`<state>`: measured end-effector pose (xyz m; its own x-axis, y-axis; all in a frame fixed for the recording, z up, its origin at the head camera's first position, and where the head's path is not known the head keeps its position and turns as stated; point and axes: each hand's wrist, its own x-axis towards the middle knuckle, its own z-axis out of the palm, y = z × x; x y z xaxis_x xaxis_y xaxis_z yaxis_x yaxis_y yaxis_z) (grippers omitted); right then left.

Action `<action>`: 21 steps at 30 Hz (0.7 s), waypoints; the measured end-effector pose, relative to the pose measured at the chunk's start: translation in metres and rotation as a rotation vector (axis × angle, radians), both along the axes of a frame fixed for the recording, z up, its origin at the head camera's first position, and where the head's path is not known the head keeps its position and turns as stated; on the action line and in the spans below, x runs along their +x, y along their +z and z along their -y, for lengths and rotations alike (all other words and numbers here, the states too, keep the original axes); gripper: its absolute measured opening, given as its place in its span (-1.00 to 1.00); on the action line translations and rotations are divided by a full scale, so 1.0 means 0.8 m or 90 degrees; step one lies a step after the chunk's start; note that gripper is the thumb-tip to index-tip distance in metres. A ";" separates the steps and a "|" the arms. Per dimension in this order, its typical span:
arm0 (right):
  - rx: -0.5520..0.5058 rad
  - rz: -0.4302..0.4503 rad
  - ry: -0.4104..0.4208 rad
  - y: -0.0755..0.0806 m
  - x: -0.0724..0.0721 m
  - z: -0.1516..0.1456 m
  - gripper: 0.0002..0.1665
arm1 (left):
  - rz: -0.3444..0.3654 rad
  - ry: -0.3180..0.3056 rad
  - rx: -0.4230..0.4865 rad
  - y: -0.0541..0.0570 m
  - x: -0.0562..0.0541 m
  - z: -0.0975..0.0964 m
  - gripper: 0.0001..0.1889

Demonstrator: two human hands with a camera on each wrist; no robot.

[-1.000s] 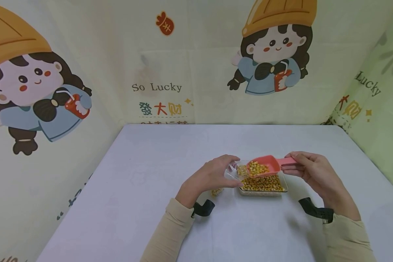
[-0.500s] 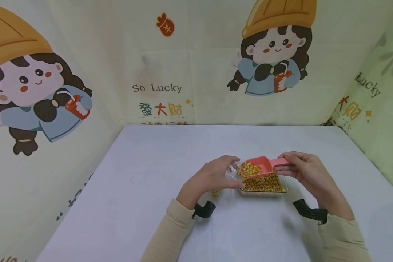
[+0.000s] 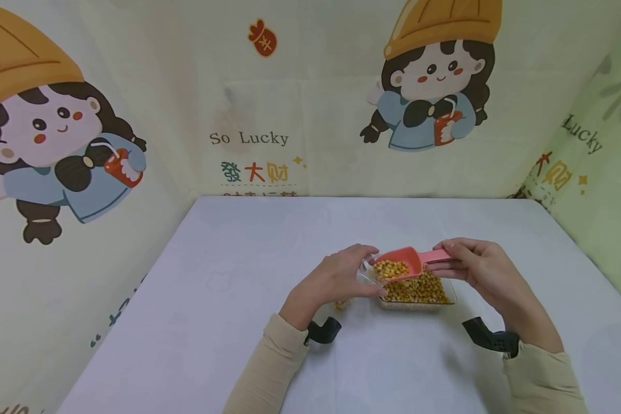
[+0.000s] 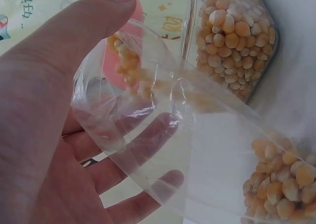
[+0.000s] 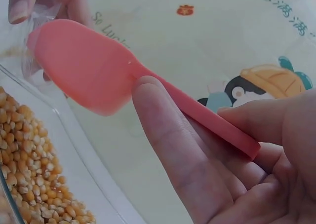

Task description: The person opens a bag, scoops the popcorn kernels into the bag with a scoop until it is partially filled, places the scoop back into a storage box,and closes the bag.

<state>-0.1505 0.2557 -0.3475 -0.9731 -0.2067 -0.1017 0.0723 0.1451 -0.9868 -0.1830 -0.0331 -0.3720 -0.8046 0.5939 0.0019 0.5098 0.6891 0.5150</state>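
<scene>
My left hand [image 3: 331, 276] holds the mouth of a clear plastic bag [image 4: 113, 110], thumb and fingers spread around it. Corn kernels [image 4: 281, 184] fill the bag's bottom, which hangs low. A pink scoop [image 3: 416, 259] is gripped by its handle in my right hand [image 3: 489, 267], between thumb and fingers. Kernels [image 3: 391, 268] lie toward the scoop's front edge, which reaches into the bag's mouth. Below the scoop stands a rectangular clear container [image 3: 419, 306] full of corn kernels [image 5: 29, 160]; the scoop and left hand partly hide it in the head view.
A white table [image 3: 227, 287] extends around the container. Behind it hangs a printed cloth backdrop [image 3: 336, 115] with cartoon figures, and another printed cloth borders the right side. Black wrist cameras [image 3: 491, 336] stick out below both hands.
My right hand has moved left, bringing the scoop from over the container into the bag's mouth. The kernels now sit at the scoop's front. My left hand has stayed almost still.
</scene>
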 end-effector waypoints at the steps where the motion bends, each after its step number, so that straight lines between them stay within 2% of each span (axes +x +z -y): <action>1: 0.011 -0.004 0.000 0.002 0.000 0.000 -0.38 | 0.000 0.001 0.000 0.001 0.000 0.000 -0.15; 12: 0.103 -0.031 0.015 0.014 0.010 0.007 -0.31 | -0.008 -0.004 -0.004 0.000 0.001 -0.001 -0.15; 21: 0.103 -0.063 0.036 0.022 0.014 0.010 -0.38 | 0.007 0.002 0.008 -0.001 0.000 -0.001 -0.15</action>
<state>-0.1391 0.2480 -0.3301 -0.9674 -0.2494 -0.0430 -0.0358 0.3031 -0.9523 -0.1831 -0.0327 -0.3725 -0.8067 0.5910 0.0011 0.5019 0.6840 0.5294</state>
